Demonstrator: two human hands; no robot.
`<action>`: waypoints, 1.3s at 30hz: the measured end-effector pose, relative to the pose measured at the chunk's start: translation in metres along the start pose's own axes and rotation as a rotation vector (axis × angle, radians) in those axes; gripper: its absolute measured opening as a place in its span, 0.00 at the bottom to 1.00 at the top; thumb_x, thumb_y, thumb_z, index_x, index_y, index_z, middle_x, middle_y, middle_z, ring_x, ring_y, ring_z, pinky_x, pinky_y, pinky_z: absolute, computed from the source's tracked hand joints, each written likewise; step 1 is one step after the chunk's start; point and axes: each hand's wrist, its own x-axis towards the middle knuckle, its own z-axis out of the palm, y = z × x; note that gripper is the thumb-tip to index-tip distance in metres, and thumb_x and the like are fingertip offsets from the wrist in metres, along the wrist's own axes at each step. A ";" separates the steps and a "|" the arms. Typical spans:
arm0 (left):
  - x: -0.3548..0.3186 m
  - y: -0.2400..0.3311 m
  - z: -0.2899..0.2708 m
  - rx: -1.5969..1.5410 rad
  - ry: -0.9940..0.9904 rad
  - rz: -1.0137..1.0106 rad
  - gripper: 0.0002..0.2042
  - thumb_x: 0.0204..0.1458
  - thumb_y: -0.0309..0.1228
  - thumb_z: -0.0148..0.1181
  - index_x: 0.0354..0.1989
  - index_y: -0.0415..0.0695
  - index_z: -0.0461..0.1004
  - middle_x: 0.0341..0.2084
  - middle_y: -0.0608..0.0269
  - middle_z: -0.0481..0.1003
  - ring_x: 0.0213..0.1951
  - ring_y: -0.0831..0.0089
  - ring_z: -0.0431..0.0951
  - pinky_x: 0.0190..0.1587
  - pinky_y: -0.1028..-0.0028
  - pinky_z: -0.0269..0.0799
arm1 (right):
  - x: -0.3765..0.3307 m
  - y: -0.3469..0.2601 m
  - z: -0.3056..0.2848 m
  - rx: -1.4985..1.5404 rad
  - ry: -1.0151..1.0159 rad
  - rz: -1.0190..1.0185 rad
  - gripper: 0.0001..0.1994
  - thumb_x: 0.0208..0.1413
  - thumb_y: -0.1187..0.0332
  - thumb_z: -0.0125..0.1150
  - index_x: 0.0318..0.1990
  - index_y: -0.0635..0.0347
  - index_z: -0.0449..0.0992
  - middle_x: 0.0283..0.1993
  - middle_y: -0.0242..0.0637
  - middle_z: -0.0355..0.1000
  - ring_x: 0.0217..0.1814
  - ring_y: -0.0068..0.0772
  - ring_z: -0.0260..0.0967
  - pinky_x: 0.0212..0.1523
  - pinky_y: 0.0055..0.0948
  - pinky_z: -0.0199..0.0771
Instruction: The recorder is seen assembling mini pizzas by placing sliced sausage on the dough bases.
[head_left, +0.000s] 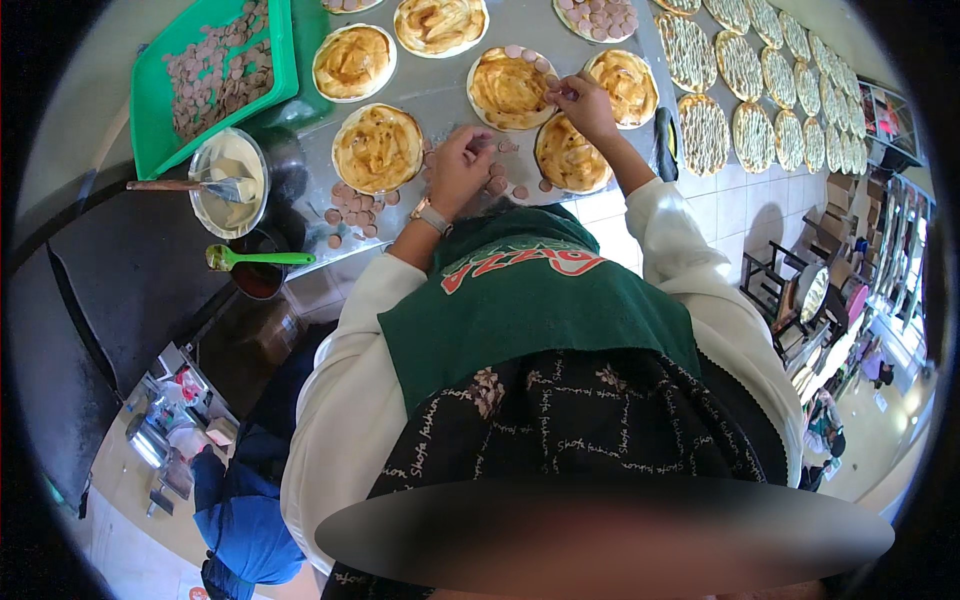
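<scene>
My right hand [588,108] pinches a sausage slice at the right edge of a sauced pizza base [508,92]. A few slices lie along that base's upper right rim. Beside it my left hand [460,170] is curled around sausage slices, low over the metal table. Loose sausage slices [497,185] are scattered just right of the left hand. A larger pile of slices [355,208] sits at the table's near edge, below another sauced base [378,148]. Two more sauced bases, one near [570,158] and one far [622,88], flank my right hand.
A green tray [282,60] of sausage slices stands at the far left. Near it are a bowl of cream [205,215] with a brush [225,188] across it and a green spatula [265,258]. Rows of drizzled pizzas [752,135] fill the right side. A person in blue [245,515] is behind left.
</scene>
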 end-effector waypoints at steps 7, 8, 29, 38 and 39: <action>-0.035 0.004 -0.018 0.301 0.139 0.227 0.07 0.48 0.23 0.61 0.37 0.43 0.76 0.35 0.61 0.74 0.35 0.64 0.76 0.38 0.68 0.73 | -0.008 -0.008 -0.005 -0.189 0.062 -0.061 0.14 0.50 0.72 0.57 0.42 0.45 0.83 0.38 0.34 0.69 0.38 0.39 0.72 0.38 0.37 0.75; -0.037 0.000 -0.019 0.302 0.144 0.224 0.07 0.48 0.23 0.61 0.37 0.43 0.76 0.35 0.61 0.74 0.35 0.64 0.76 0.38 0.68 0.73 | -0.008 -0.010 -0.006 -0.205 0.055 -0.068 0.14 0.50 0.72 0.57 0.42 0.44 0.83 0.38 0.34 0.68 0.40 0.39 0.72 0.38 0.37 0.75; -0.053 -0.026 0.014 0.735 -0.023 0.463 0.10 0.45 0.29 0.62 0.37 0.44 0.74 0.36 0.59 0.70 0.43 0.60 0.70 0.46 0.62 0.64 | -0.089 -0.064 0.051 -0.290 -0.468 -0.473 0.15 0.46 0.68 0.62 0.45 0.51 0.74 0.47 0.36 0.65 0.53 0.42 0.66 0.42 0.39 0.77; -0.059 -0.032 0.012 0.666 -0.108 0.335 0.10 0.49 0.30 0.62 0.39 0.42 0.75 0.46 0.56 0.75 0.49 0.57 0.75 0.52 0.61 0.70 | -0.080 -0.070 0.051 -0.249 -0.480 -0.447 0.13 0.49 0.68 0.61 0.44 0.52 0.72 0.45 0.37 0.66 0.52 0.43 0.68 0.45 0.42 0.75; -0.059 -0.031 0.011 0.667 -0.105 0.353 0.10 0.49 0.30 0.62 0.39 0.42 0.74 0.44 0.56 0.75 0.48 0.57 0.75 0.50 0.61 0.70 | -0.079 -0.069 0.051 -0.249 -0.479 -0.445 0.13 0.49 0.68 0.61 0.44 0.52 0.72 0.45 0.37 0.66 0.52 0.43 0.68 0.45 0.42 0.75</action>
